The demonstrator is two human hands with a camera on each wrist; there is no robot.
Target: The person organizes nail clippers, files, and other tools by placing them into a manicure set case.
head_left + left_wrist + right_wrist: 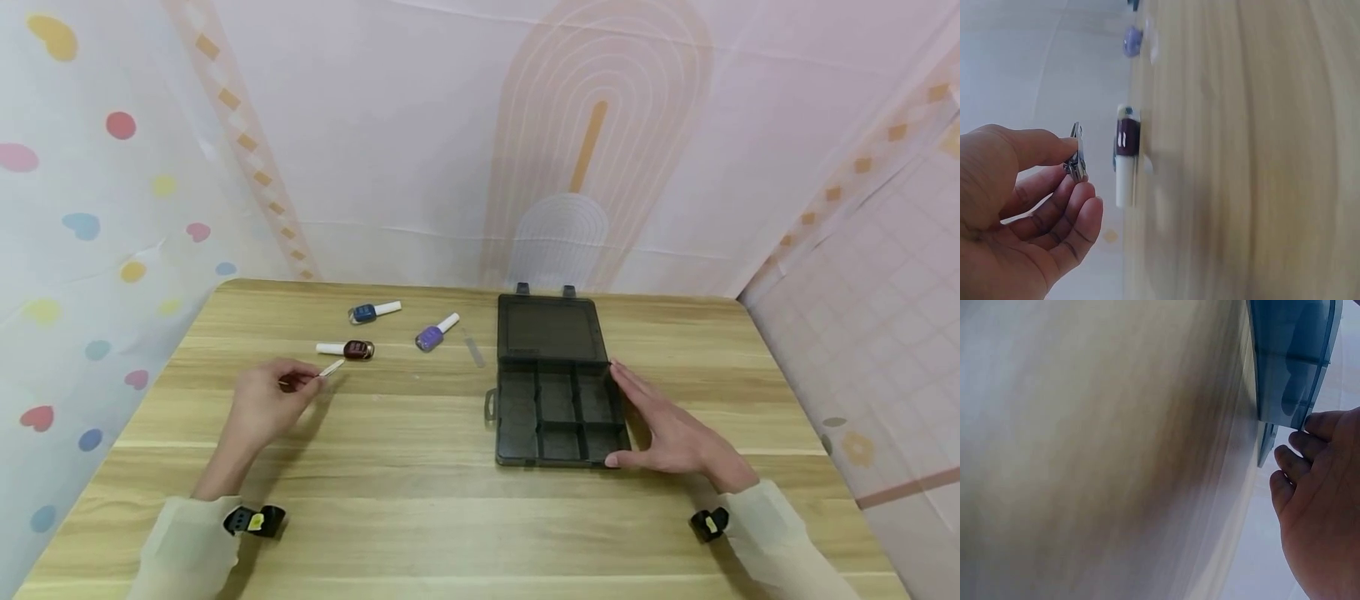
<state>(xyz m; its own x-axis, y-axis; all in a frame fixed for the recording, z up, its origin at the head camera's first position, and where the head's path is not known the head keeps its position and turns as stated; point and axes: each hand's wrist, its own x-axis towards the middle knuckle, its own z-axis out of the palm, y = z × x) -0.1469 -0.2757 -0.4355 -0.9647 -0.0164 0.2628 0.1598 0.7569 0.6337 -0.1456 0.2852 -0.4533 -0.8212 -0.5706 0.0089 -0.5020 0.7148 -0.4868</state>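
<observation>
My left hand (pixel 273 402) pinches a small silver nail clipper (pixel 1077 153) between thumb and fingers, held above the table on the left. Just beyond it lies a dark red nail polish bottle (pixel 358 350) with a white cap. On the right, a dark see-through compartment box (pixel 517 460) stands with its lid (pixel 553 329) laid back. Its compartments hold nothing visible. My right hand (pixel 671 433) rests along the box's right side, fingers extended toward the back corner and thumb at the front corner. In the right wrist view, fingertips (pixel 1315 422) meet the box wall.
Farther back lie a blue nail polish bottle (pixel 364 313) and a purple one (pixel 430 337), both white-capped. A thin grey strip (pixel 474 348) lies left of the box. Patterned cloth (pixel 390 167) hangs behind the wooden table (pixel 360 533) and along both sides.
</observation>
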